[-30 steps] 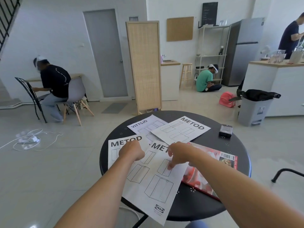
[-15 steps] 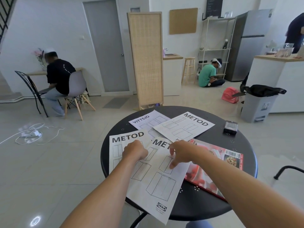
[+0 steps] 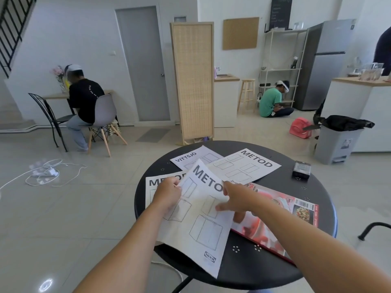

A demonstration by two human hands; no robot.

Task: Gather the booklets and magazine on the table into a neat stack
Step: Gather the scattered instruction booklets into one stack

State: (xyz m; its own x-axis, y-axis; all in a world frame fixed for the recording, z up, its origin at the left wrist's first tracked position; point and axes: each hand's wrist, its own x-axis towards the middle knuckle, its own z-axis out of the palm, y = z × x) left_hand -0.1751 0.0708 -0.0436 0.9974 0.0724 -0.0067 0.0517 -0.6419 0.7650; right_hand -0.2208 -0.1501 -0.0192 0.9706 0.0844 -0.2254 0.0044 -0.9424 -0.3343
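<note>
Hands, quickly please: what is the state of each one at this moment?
Left hand: closed, pinching the left edge of the front METOD booklet.
Right hand: gripping the same booklet's right edge, fingers partly spread.

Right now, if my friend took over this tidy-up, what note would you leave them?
Left hand pinches the left edge of the nearest METOD booklet; right hand grips its right side. Its far end is lifted and curled.
Under it lie a second METOD booklet at left and the magazine at right. The VITTSJÖ booklet and a third METOD booklet lie farther back, overlapping.
Done: one booklet picked up. Left: stack all five neatly on the table.
</note>
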